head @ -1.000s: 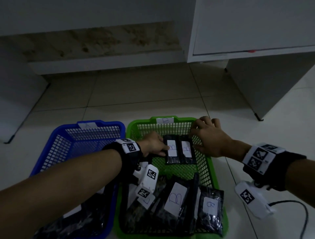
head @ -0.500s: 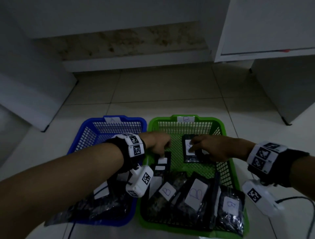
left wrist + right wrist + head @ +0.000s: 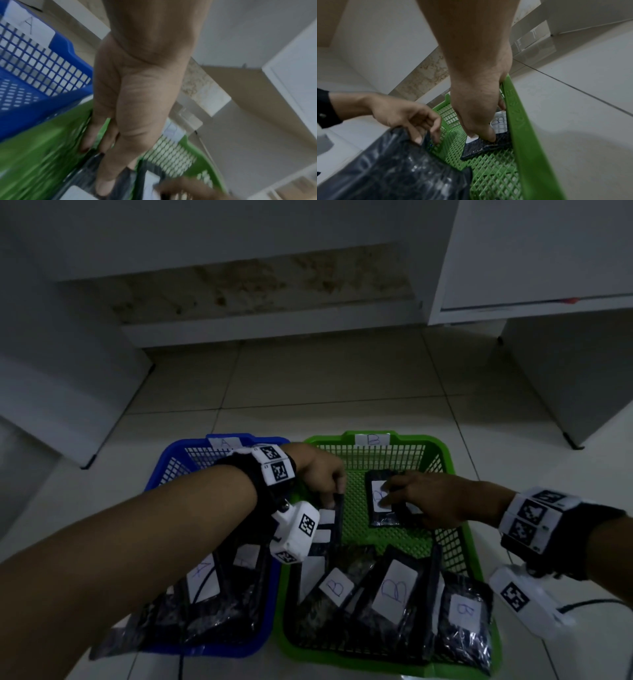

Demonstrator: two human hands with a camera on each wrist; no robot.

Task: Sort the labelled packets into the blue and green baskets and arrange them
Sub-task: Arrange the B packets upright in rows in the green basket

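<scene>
The green basket (image 3: pixel 411 438) tagged B stands right of the blue basket (image 3: pixel 171 460) tagged A on the tiled floor. My left hand (image 3: pixel 322 474) pinches the top edge of a dark packet (image 3: pixel 337 518) standing upright by the green basket's left wall; the right wrist view shows its fingers curled on that packet (image 3: pixel 393 162). My right hand (image 3: pixel 435 498) lies spread over flat B packets (image 3: pixel 378 518) at the basket's far end. Its thumb presses on one packet (image 3: pixel 481 147) beside the green wall (image 3: pixel 518 121). The left wrist view is blurred.
Several B packets (image 3: pixel 394 590) lean in the green basket's near end. A packets (image 3: pixel 205 577) fill the near half of the blue basket. A white cabinet (image 3: pixel 548 251) stands at the right and white furniture (image 3: pixel 68 405) at the left. A cable (image 3: pixel 589 604) trails on the floor.
My right hand came down from the green basket's far rim onto the flat B packets. My left hand left those packets and took the upright packet by the left wall.
</scene>
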